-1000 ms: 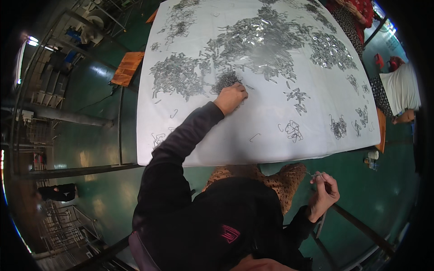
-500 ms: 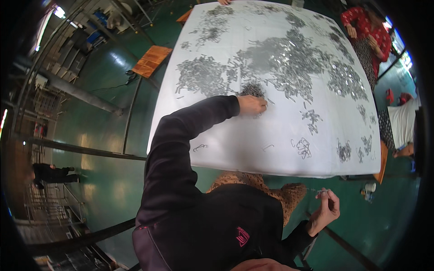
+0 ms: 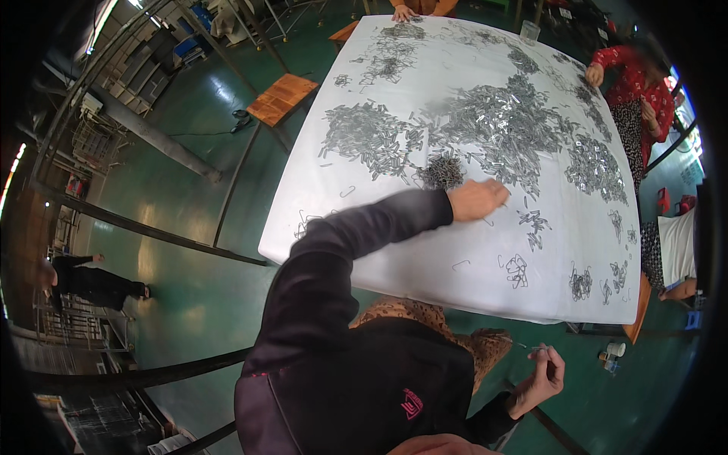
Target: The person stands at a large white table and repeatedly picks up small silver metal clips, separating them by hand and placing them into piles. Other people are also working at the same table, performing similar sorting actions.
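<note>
My left hand [image 3: 476, 201] is over the white-covered table [image 3: 409, 273], fingers drawn together just right of a dark heap of small metal pieces [image 3: 442, 173]. Whatever its fingertips hold is too small to make out. Low at the right, off the table's near edge, my right hand [image 3: 537, 383] pinches a thin metal piece [image 3: 534, 348] between thumb and fingers. Flat elongated metal clips [image 3: 500, 121] lie in a broad heap beyond my left hand. A small loose group of clips [image 3: 535, 226] lies to its right, and bent wire hooks [image 3: 516, 271] are nearer me.
A person in a red top [image 3: 637, 95] works at the table's right side. Another person's hand [image 3: 404, 13] rests on the far edge. Wooden stools [image 3: 282, 98] stand by the left side. A clear container [image 3: 529, 32] is at the far edge.
My left hand has moved right, away from the dark heap, which is now uncovered. My right hand keeps its pinch on the thin metal piece. The whole view has shifted slightly.
</note>
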Available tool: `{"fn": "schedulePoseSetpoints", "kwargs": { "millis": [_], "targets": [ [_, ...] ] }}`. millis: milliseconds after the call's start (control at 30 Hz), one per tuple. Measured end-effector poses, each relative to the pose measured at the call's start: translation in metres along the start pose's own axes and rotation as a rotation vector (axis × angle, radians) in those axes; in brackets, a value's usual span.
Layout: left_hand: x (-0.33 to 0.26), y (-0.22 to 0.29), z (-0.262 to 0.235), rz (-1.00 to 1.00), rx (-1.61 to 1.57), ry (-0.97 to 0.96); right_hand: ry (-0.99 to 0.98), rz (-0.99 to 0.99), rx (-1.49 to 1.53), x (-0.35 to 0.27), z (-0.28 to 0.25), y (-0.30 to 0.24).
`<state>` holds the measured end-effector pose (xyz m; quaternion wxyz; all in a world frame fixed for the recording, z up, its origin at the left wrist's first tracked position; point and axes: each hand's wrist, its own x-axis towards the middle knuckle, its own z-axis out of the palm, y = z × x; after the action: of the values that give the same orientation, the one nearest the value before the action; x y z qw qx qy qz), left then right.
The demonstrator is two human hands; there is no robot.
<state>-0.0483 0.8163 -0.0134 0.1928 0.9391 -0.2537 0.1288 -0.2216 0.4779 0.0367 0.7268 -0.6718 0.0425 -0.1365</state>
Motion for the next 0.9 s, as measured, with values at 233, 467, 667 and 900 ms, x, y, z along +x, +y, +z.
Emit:
{"fn": "schedulePoseSetpoints", "kwargs": {
  "millis": [233,467,667,900],
  "targets": [
    [0.026,0.128,0.002,0.019,-0.824,0.045,0.006,0.029,-0.066,0.004,0.004,0.013],
    [0.009,0.181,0.009,-0.031,-1.117,-0.015,0.069,0.199,-0.094,0.001,0.011,0.023],
    [0.007,0.199,0.018,-0.241,-1.434,-0.352,0.159,0.253,0.096,0.008,0.014,0.025],
    [0.008,0.198,0.042,-0.25,-1.418,-0.413,0.152,0.203,-0.013,0.003,0.007,0.037]
  ]
}}
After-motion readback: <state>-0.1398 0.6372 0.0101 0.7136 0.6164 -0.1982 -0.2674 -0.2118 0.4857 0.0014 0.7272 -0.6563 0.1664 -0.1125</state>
